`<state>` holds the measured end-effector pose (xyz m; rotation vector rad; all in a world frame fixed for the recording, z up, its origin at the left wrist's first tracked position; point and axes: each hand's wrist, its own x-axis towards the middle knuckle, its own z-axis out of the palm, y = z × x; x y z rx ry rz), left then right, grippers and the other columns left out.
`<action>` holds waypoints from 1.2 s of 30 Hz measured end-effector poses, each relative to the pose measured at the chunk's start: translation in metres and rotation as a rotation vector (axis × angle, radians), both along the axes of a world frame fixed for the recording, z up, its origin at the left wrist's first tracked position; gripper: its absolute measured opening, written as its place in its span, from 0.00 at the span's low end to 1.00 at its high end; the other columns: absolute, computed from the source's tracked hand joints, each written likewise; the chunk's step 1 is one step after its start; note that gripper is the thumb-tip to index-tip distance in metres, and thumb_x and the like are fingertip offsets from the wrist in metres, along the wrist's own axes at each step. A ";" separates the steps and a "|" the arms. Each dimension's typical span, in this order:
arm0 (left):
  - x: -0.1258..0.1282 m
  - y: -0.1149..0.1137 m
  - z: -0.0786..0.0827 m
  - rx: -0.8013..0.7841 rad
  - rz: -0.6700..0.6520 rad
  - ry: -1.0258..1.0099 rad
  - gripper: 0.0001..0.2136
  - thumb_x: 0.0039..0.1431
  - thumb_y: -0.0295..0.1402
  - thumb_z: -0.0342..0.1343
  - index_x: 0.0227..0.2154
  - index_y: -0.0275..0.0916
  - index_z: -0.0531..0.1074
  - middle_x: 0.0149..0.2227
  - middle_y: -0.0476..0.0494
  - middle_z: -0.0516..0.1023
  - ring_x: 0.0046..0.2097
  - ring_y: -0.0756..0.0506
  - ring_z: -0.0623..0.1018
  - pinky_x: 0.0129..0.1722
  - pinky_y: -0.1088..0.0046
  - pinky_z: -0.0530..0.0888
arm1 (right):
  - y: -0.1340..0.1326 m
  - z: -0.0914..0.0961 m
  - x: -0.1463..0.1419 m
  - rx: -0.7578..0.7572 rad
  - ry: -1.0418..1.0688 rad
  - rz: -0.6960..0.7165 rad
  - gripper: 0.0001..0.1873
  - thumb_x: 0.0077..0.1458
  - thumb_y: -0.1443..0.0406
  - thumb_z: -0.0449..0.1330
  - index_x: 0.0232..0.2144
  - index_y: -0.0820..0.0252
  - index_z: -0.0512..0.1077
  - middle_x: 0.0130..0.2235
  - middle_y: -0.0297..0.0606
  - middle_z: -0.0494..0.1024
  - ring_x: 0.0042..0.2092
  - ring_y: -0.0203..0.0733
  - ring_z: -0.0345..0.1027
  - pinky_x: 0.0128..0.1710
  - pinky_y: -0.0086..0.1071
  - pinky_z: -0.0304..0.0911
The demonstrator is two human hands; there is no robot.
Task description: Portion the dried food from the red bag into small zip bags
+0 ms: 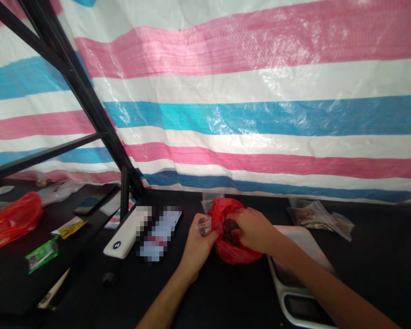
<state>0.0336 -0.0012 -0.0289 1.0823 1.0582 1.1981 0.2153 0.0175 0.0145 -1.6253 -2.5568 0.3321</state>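
Note:
A red plastic bag (233, 252) lies open on the black table in front of me. My right hand (251, 229) reaches into its mouth with the fingers curled around dark contents I cannot name. My left hand (197, 244) sits just left of the bag and pinches a small clear plastic bag (203, 225) held open beside the red bag's mouth. Another clear bag edge (210, 198) pokes up behind the red bag.
A white scale (296, 278) lies under my right forearm. Clear bags of brown bits (317, 214) sit at the right. A white power bank (127, 232) and a blurred flat item (160, 233) lie left. Another red bag (10, 219), packets and a phone rest beyond a black frame (89, 105).

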 end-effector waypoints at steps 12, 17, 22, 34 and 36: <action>-0.004 -0.001 0.005 -0.073 0.009 -0.087 0.14 0.45 0.33 0.67 0.30 0.39 0.67 0.29 0.52 0.74 0.30 0.50 0.73 0.30 0.77 0.68 | -0.004 -0.001 -0.002 -0.065 0.154 0.051 0.20 0.48 0.76 0.58 0.43 0.57 0.75 0.45 0.41 0.82 0.46 0.47 0.75 0.42 0.32 0.61; -0.004 0.002 0.002 0.211 0.154 0.213 0.12 0.51 0.36 0.65 0.34 0.40 0.68 0.30 0.52 0.74 0.32 0.48 0.75 0.35 0.74 0.71 | -0.001 0.006 0.012 -0.115 0.258 0.024 0.14 0.56 0.70 0.60 0.45 0.54 0.74 0.38 0.35 0.82 0.38 0.43 0.75 0.37 0.31 0.63; -0.005 0.002 -0.007 0.299 0.072 0.454 0.07 0.58 0.36 0.61 0.37 0.40 0.74 0.34 0.47 0.78 0.36 0.45 0.77 0.37 0.71 0.72 | -0.009 0.031 0.017 -0.185 0.564 0.160 0.15 0.61 0.68 0.58 0.50 0.53 0.73 0.45 0.34 0.81 0.42 0.41 0.75 0.44 0.31 0.67; 0.001 -0.003 -0.006 0.203 0.096 0.280 0.10 0.50 0.33 0.68 0.37 0.41 0.78 0.36 0.45 0.79 0.39 0.43 0.77 0.41 0.70 0.73 | -0.025 0.018 -0.021 0.379 0.147 0.370 0.29 0.55 0.79 0.54 0.57 0.58 0.71 0.59 0.48 0.72 0.61 0.52 0.64 0.62 0.48 0.59; 0.001 -0.002 -0.006 0.202 0.094 0.279 0.10 0.50 0.34 0.68 0.36 0.41 0.78 0.35 0.45 0.79 0.40 0.43 0.76 0.41 0.70 0.73 | -0.023 0.020 -0.018 0.403 0.153 0.366 0.26 0.58 0.78 0.53 0.57 0.58 0.72 0.58 0.48 0.73 0.60 0.53 0.65 0.60 0.48 0.60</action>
